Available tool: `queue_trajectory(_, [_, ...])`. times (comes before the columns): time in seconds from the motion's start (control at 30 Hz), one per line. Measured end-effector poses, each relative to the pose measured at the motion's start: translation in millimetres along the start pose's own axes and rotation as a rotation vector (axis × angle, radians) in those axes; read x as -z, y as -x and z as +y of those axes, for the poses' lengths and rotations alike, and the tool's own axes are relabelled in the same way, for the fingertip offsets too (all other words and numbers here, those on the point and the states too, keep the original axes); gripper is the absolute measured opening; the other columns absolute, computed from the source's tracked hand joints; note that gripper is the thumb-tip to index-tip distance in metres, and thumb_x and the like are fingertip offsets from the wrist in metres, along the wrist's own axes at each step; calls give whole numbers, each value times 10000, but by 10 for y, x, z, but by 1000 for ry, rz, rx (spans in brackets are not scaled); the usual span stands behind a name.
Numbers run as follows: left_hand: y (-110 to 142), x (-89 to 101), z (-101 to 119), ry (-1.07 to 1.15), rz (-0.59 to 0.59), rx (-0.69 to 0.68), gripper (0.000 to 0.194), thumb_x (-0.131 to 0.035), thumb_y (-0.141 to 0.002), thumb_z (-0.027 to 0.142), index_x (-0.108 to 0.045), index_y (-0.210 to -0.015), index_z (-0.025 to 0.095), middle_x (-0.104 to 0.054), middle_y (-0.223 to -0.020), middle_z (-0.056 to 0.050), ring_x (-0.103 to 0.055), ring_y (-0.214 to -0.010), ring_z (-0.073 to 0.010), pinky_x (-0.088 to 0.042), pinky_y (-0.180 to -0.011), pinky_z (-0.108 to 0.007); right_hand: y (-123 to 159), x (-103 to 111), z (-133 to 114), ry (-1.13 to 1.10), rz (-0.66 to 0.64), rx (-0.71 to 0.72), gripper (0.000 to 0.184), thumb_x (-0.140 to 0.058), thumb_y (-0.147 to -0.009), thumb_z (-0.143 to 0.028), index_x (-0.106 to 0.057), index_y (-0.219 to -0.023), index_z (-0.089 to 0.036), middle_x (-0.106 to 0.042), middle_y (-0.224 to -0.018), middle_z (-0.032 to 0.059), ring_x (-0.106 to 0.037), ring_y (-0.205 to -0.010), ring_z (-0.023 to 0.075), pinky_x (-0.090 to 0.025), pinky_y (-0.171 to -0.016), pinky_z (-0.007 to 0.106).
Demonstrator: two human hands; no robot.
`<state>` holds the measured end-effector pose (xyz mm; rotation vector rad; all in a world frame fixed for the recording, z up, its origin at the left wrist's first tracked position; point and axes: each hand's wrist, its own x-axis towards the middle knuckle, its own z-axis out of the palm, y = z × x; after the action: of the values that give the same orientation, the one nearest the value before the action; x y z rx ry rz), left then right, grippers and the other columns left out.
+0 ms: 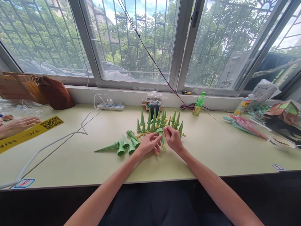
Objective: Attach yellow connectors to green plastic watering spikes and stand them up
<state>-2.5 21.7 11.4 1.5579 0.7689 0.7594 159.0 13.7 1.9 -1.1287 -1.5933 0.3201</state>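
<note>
Spike [162, 143] between hands, tip toward six o'clock, was likely being fitted | left hand [150, 142] closed on it; right hand [173, 139] pinched beside its cap [159, 131], contents unclear | next move seemingly called for steady alignment

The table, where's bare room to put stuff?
There's bare table to the right, between the right hand and the pink plastic, and to the left, between the white cable and the loose green cones. It's crowded beyond the left hand among upright cones, and far right around the bowl.
</note>
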Motion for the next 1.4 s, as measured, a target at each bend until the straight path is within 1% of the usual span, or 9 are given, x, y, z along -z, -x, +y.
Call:
queue_trajectory(0.13, [-12,0,-18,-9,13,9,441,-642,-762,578,-442,-762,186,-613,-680,1,-644,-506,-156,-545,-450,-270,0,5,-10,3,0,7,339,-439,-954,-404,-432,-684,-200,-361,-540,-55,-313,-493,101,-273,-493,237])
queue_trajectory(0.27, [-22,0,-26,-9,31,-11,425,-651,-766,554,-451,-736,180,-603,-659,6,-628,-511,-144,-548,-471,-269,-2,8,-16,1,1,9,333,-443,-952,-401,-441,-687,-199,-374,-541,-52,-324,-493,102,-275,-492,236])
queue_trajectory(0.6, [-10,6,-5,-48,50,-145,380,-661,-779,499,-462,-721,181,-569,-618,25,-607,-512,-131,-528,-462,-245,-3,7,-38,-39,-2,0,328,-441,-956,-398,-439,-695,-200,-370,-548,-51,-319,-490,102,-271,-487,240])
queue_trajectory(0.77, [-20,1,-30,-117,114,-243,353,-676,-784,446,-471,-698,172,-559,-611,25,-550,-464,-96,-469,-429,-209,-8,3,-20,-75,-9,-29,332,-437,-959,-408,-446,-701,-199,-365,-553,-50,-318,-492,103,-266,-485,244])
queue_trajectory(1.0, [-27,12,-66,-254,239,-312,329,-671,-793,439,-545,-677,158,-542,-633,17,-485,-442,-67,-403,-423,-201,-2,6,3,-102,-45,-47,351,-431,-959,-441,-442,-699,-205,-373,-532,-48,-337,-480,109,-265,-482,251])
queue_trajectory(1.1, [-32,11,-62,-335,281,-354,362,-650,-808,449,-533,-629,156,-536,-643,13,-473,-446,-62,-389,-436,-203,-3,9,-11,-101,-53,-46,368,-429,-959,-446,-426,-681,-207,-379,-533,-45,-340,-483,110,-271,-485,252])
queue_trajectory(1.17, [-36,2,-62,-346,286,-344,374,-637,-816,455,-502,-625,163,-537,-614,20,-461,-432,-62,-382,-438,-205,-4,8,-20,-102,-45,-49,363,-429,-960,-447,-435,-687,-206,-382,-538,-44,-343,-486,110,-273,-486,251])
queue_trajectory(1.27, [-39,-11,-68,-310,268,-318,336,-616,-830,457,-497,-688,177,-553,-600,32,-468,-422,-69,-381,-438,-206,2,1,-22,-119,-22,-52,338,-429,-963,-445,-462,-727,-206,-389,-552,-45,-350,-490,111,-277,-487,247])
queue_trajectory(1.4, [-39,-7,-78,-263,269,-283,291,-611,-829,472,-568,-879,188,-575,-614,36,-498,-423,-82,-397,-432,-205,16,-11,0,-148,21,-49,316,-418,-970,-447,-460,-763,-213,-384,-561,-49,-353,-490,110,-279,-487,240])
